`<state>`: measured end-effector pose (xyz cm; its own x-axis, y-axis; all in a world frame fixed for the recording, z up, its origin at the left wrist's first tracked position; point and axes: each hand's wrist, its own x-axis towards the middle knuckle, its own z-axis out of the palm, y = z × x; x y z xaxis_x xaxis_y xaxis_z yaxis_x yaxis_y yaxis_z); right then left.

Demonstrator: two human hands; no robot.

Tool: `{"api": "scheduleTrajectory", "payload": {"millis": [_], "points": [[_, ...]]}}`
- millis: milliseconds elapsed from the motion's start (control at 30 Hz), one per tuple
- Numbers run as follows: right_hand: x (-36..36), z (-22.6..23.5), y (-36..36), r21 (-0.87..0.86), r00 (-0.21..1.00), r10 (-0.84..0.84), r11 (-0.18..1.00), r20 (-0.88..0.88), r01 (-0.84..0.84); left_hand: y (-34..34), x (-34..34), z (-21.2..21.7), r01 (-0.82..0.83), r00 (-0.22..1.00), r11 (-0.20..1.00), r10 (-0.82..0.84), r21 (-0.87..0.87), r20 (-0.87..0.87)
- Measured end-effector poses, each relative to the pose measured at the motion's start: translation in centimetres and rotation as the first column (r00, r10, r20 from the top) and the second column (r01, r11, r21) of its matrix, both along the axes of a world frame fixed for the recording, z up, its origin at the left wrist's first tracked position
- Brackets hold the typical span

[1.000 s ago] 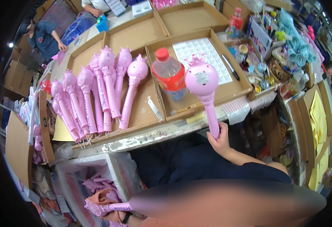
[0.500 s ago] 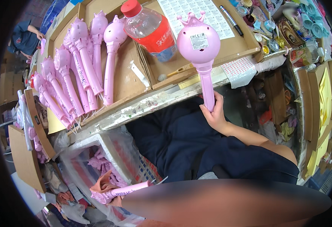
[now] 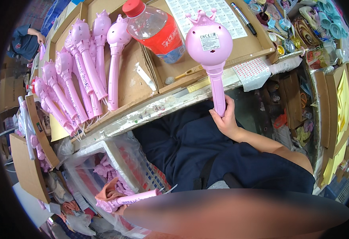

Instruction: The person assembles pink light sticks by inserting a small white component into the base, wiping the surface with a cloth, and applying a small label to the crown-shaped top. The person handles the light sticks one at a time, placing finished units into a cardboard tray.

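My right hand [image 3: 228, 122] is closed round the lower end of the handle of a pink light stick [image 3: 209, 44]. It stands upright, its round head topped by a small crown and a white label facing me. At lower left, my left hand [image 3: 120, 210], mostly hidden by a blurred patch, holds a second pink light stick [image 3: 140, 197] with dark lettering on its handle. A salmon-coloured cloth [image 3: 109, 191] lies against the head of that one. Several more pink light sticks [image 3: 87, 59] rest in a row on the cardboard tray [image 3: 136, 89] at the left of the bench.
A red-capped bottle [image 3: 154, 32] stands in the tray beside a brush [image 3: 188, 73]. Behind are a label sheet [image 3: 222, 20] and a pen [image 3: 244, 19]. A plastic-lined crate [image 3: 113, 153] holds pink parts below the bench. Another person [image 3: 25, 42] is at far left.
The view has shifted very slightly. Both hands keep their light sticks in almost the same places.
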<state>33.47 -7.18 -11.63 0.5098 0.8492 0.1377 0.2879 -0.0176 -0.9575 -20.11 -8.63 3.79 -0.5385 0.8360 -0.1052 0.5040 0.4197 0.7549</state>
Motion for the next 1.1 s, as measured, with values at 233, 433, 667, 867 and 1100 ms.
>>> {"api": "scheduleTrajectory", "payload": {"millis": [233,433,667,867,1100], "points": [[0.0,0.1,0.0,0.000,1.000,0.002,1.000,-0.004,-0.002,0.1,0.2,-0.5,-0.015,1.000,1.000,0.015,0.001,-0.003],[0.0,0.1,0.0,-0.009,1.000,0.002,1.000,-0.012,-0.002,0.8,0.7,-1.3,-0.013,1.000,1.000,0.013,0.011,-0.003],[0.1,0.2,-0.1,-0.016,0.999,-0.015,1.000,0.051,0.016,1.3,1.0,-2.0,-0.005,1.000,1.000,0.005,0.029,0.016],[0.3,1.6,0.4,0.015,0.993,-0.021,1.000,0.113,0.020,2.3,1.3,-2.5,0.014,0.998,0.998,-0.017,0.065,0.054],[4.8,9.1,5.4,0.286,0.802,-0.265,0.950,0.536,0.123,3.8,1.8,-2.9,0.025,0.991,0.993,-0.040,0.114,0.125]]}}
